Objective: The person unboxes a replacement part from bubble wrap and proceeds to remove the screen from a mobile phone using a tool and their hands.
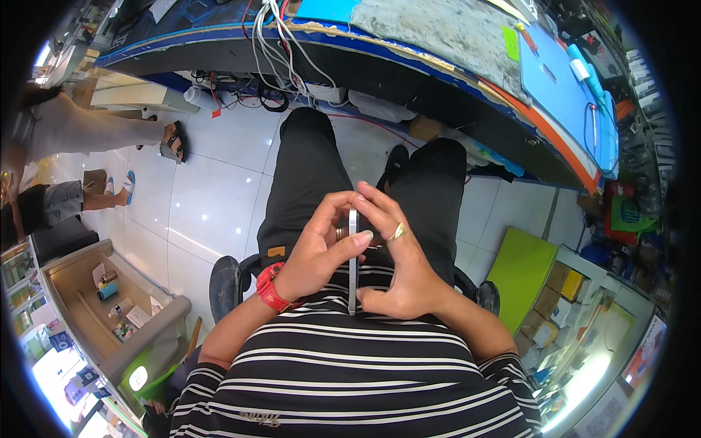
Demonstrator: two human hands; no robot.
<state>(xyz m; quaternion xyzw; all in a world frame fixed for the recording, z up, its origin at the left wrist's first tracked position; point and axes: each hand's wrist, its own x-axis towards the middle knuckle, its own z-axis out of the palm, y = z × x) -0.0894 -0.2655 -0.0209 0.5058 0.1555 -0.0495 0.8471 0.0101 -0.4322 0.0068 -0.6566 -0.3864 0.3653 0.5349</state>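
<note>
A slim, silver-edged smartphone (pixel 353 274) stands edge-on above my lap, close to my striped shirt. Its front and back faces are hardly visible from here. My left hand (pixel 312 252), with a red watch (pixel 269 287) on the wrist, grips it from the left, thumb lying across the upper part of the edge. On the other side, my right hand (pixel 409 274) has its fingers over the top end and its thumb near the bottom end. A gold-coloured ring (pixel 396 232) sits on a right finger. The fingertips of both hands meet at the top.
Ahead runs a worn workbench (pixel 438 36) with a bundle of white cables (pixel 281 44) hanging over its edge and a blue mat (pixel 562 80) at right. Glass display cases (pixel 584 343) flank me. Two people's legs (pixel 102 131) show on the left.
</note>
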